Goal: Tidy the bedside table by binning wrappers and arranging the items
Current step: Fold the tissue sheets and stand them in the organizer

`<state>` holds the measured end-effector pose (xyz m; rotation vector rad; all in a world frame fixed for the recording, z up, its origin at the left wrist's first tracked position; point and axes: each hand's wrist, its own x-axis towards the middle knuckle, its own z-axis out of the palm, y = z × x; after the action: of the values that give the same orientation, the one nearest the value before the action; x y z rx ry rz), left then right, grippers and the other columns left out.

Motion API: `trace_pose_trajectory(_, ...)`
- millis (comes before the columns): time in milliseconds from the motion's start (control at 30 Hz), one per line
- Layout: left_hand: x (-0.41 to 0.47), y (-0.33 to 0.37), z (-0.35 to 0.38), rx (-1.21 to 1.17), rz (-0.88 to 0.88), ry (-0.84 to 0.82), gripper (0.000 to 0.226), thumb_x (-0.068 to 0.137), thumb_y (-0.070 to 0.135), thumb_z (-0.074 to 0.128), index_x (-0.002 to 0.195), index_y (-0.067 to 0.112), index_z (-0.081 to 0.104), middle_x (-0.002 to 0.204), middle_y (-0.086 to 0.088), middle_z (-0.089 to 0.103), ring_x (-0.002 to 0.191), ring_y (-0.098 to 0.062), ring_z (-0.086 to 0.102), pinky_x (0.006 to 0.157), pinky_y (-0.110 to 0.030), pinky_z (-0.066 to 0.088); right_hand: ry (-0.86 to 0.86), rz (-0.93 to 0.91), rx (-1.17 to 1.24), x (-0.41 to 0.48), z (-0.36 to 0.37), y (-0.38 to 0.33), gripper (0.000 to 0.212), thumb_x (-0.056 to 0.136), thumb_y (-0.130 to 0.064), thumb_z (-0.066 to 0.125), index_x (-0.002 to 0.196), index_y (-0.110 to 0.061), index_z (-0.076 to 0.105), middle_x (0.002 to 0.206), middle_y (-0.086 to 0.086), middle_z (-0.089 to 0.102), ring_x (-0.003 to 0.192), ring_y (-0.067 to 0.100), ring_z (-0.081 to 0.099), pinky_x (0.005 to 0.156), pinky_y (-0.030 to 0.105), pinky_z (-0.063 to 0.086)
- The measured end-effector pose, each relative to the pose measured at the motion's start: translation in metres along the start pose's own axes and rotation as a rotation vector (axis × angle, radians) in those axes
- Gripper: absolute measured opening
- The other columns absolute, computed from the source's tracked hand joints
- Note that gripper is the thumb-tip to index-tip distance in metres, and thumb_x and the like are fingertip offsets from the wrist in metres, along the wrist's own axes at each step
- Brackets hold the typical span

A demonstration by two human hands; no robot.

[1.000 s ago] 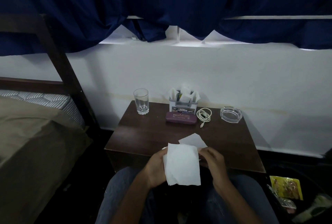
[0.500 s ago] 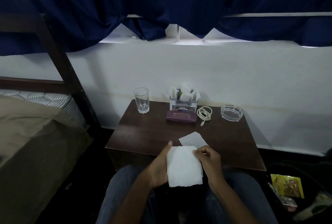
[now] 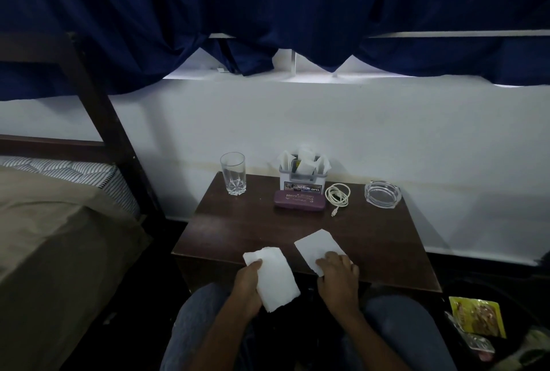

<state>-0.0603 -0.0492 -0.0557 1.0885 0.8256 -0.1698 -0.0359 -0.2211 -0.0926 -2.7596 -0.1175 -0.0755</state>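
White folded tissue (image 3: 275, 278) was clamped between thumb and fingers of the left hand (image 3: 247, 287) at lower centre, probably bound for the holder (image 3: 303, 183), whose label read "OPEL". The right hand (image 3: 337, 275) lay bent-fingered on a second sheet (image 3: 317, 247) at the front edge of the bedside table (image 3: 238, 222); whether it pinched was unclear. Gold lettering on the purple case (image 3: 299, 201) was too blurred to read.

Dark wood bedside table (image 3: 238, 222) has a glass (image 3: 232, 173), tissue holder (image 3: 303, 177), purple case (image 3: 299, 200), coiled white cable (image 3: 337, 195) and clear ashtray (image 3: 381, 194) along the back. Left hand (image 3: 247, 284) holds a folded white tissue (image 3: 275, 278) at the front edge. The second tissue (image 3: 320, 247) lies flat beside it, under the right hand (image 3: 337, 274).
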Motion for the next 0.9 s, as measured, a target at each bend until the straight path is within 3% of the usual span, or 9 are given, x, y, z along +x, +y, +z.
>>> trace_pose_trajectory(200,-0.011,-0.001,0.004,0.181,-0.006,-0.003,0.039,0.096,0.022,0.046,0.129,0.001,0.046,0.083,-0.003,0.055,0.067,-0.015,0.057,0.053,-0.023,0.052,0.202,0.038,0.216,-0.004,-0.007,-0.010,0.011,0.073,-0.005,0.070,0.067,-0.014,0.070,0.075,0.001,0.069,0.074,0.028,0.061,0.066,0.034,0.040)
trace_pose_trajectory(333,-0.017,-0.023,0.034,0.603,0.242,0.136,0.010,0.066,0.011,0.062,0.069,0.002,0.062,0.056,-0.009,0.052,0.055,-0.023,0.052,0.060,-0.030,0.044,0.346,0.033,0.541,-0.017,-0.016,-0.029,0.012,0.074,-0.008,0.057,0.066,-0.006,0.066,0.068,0.006,0.066,0.066,0.028,0.060,0.063,0.024,0.040)
trace_pose_trajectory(367,-0.019,-0.027,0.039,0.762,0.290,0.261,0.009,0.066,0.015,0.059,0.065,0.006,0.057,0.057,-0.009,0.050,0.059,-0.024,0.052,0.063,-0.032,0.042,0.369,0.012,0.577,-0.021,-0.017,-0.032,0.012,0.074,-0.005,0.057,0.067,-0.006,0.066,0.069,0.005,0.067,0.066,0.026,0.060,0.062,0.019,0.037)
trace_pose_trajectory(433,-0.039,-0.027,0.024,0.743,0.303,0.075,0.025,0.076,0.035,0.053,0.073,0.011,0.049,0.069,-0.010,0.054,0.071,-0.029,0.056,0.074,-0.038,0.044,0.383,-0.072,0.582,-0.028,-0.018,-0.040,0.011,0.073,-0.002,0.061,0.072,-0.008,0.070,0.074,0.002,0.070,0.070,0.020,0.062,0.068,0.014,0.039)
trace_pose_trajectory(533,-0.062,-0.004,0.019,0.275,0.159,-0.354,0.041,0.088,0.049,0.036,0.081,0.010,0.048,0.087,-0.011,0.058,0.090,-0.030,0.056,0.094,-0.045,0.038,0.370,-0.249,0.447,-0.037,-0.018,-0.045,0.020,0.076,-0.019,0.054,0.081,-0.019,0.073,0.084,-0.008,0.072,0.080,0.009,0.061,0.074,0.014,0.041)
trace_pose_trajectory(600,-0.058,0.004,0.028,0.161,-0.087,-0.241,0.035,0.098,0.033,0.031,0.081,0.010,0.050,0.093,-0.010,0.060,0.088,-0.025,0.056,0.089,-0.039,0.045,0.394,-0.349,0.324,-0.041,-0.015,-0.047,0.021,0.074,-0.023,0.051,0.074,-0.023,0.072,0.084,-0.014,0.070,0.080,0.005,0.056,0.071,0.015,0.039)
trace_pose_trajectory(700,-0.041,0.012,0.015,-0.047,-0.113,-0.193,0.038,0.102,0.031,0.026,0.078,0.013,0.048,0.065,0.000,0.064,0.077,-0.017,0.053,0.070,-0.028,0.044,0.391,-0.429,0.224,-0.048,-0.015,-0.052,0.018,0.071,-0.021,0.053,0.067,-0.026,0.069,0.083,-0.016,0.068,0.076,0.007,0.057,0.067,0.015,0.037)
trace_pose_trajectory(767,-0.036,0.010,0.016,-0.064,-0.113,-0.100,0.038,0.101,0.030,0.033,0.076,0.007,0.050,0.069,-0.006,0.061,0.084,-0.022,0.054,0.076,-0.028,0.041,0.382,-0.451,0.187,-0.050,-0.014,-0.054,0.018,0.070,-0.021,0.050,0.062,-0.025,0.065,0.081,-0.015,0.065,0.073,0.008,0.055,0.062,0.017,0.042)
trace_pose_trajectory(900,-0.025,0.010,0.006,-0.285,-0.203,-0.375,0.068,0.089,0.063,0.033,0.107,0.004,0.061,0.099,-0.019,0.067,0.092,-0.029,0.059,0.079,-0.038,0.045,0.304,-0.456,0.167,-0.052,-0.017,-0.059,0.013,0.068,-0.030,0.051,0.063,-0.025,0.062,0.083,-0.015,0.060,0.075,0.008,0.049,0.058,0.022,0.049)
